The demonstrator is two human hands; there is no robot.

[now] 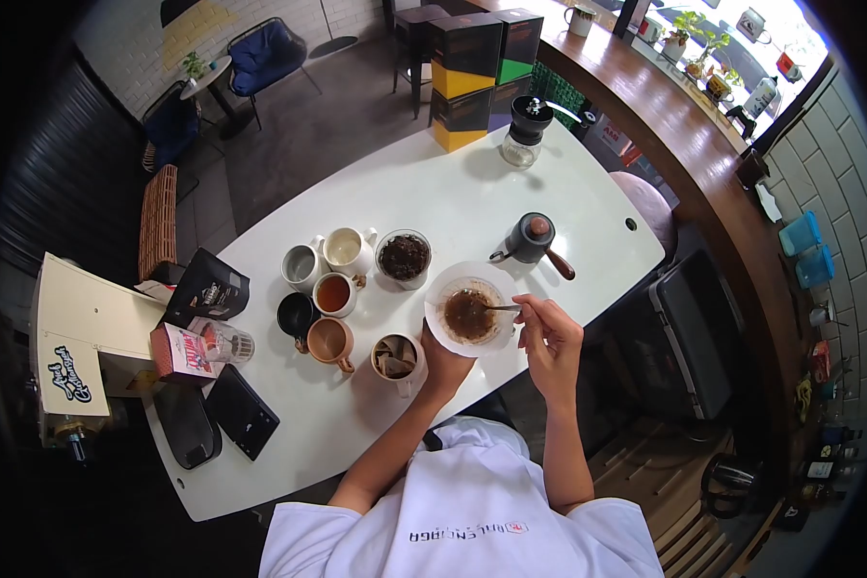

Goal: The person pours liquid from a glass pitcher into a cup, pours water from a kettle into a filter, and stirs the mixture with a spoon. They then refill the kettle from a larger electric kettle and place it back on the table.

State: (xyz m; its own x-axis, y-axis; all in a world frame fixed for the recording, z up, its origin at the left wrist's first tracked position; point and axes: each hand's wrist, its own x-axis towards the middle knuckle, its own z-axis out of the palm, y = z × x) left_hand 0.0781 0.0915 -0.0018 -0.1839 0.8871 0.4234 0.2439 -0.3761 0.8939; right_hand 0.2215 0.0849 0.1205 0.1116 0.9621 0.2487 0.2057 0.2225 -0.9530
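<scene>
Your right hand (pixel 547 332) pinches a spoon (pixel 499 307) stirring wet grounds in the dripper (pixel 469 310), left hand (pixel 443 361) gripping underneath it, so brewing's midway; cups (pixel 333 294) left of the dripper look already filled.

Coffee shop interior, white worktop (pixel 472 193) crowded with cups (pixel 332 294), dark kettle (pixel 533 239), hand grinder (pixel 526 125), stacked coffee boxes (pixel 472 72) at far end, wooden bar counter (pixel 665 125) right, café chairs (pixel 265 53) far left.

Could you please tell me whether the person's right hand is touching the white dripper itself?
Apart. The head view shows the right hand beside the white dripper, bridged only by a thin stirrer reaching into the grounds.
</scene>
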